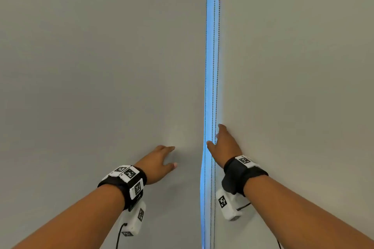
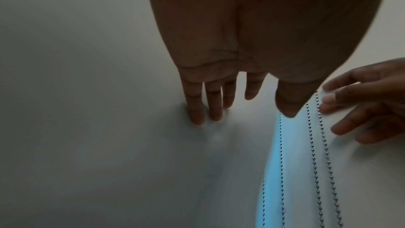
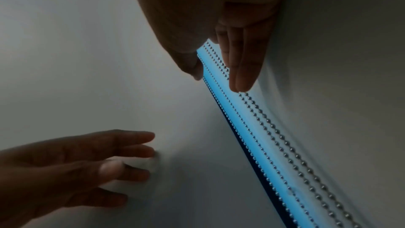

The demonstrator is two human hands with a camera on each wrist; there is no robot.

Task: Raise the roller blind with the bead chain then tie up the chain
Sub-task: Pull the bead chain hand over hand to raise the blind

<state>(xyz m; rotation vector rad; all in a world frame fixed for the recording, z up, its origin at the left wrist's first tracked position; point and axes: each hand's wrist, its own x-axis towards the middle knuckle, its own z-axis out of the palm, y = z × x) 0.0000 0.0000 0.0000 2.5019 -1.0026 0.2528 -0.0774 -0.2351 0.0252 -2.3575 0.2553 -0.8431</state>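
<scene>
two matte grey roller blind panels fill the head view, the left roller blind (image 1: 91,66) and the right roller blind (image 1: 293,66), both smooth, flat fabric with no visible weave. between them runs a narrow vertical gap (image 1: 209,46) glowing bright blue. the bead chain (image 1: 215,56) hangs in and just beside this gap: thin strands of small round metallic beads, long axis vertical, running from the top edge of the view down past the bottom edge; the strands lie close together and roughly parallel. in the right wrist view the beads (image 3: 274,133) look shiny and evenly spaced. the left hand (image 1: 159,161) is released, fingers straight and slightly spread, fingertips (image 2: 197,117) pressing on the left panel, well apart from the chain and holding nothing. the right hand (image 1: 224,143) is also relaxed, fingers extended upward along the edge of the right panel, just beside the chain strands, thumb reaching toward the gap; whether it touches the beads cannot be told, and nothing is pinched. both wrists carry black straps with white marker blocks (image 1: 129,176).
</scene>
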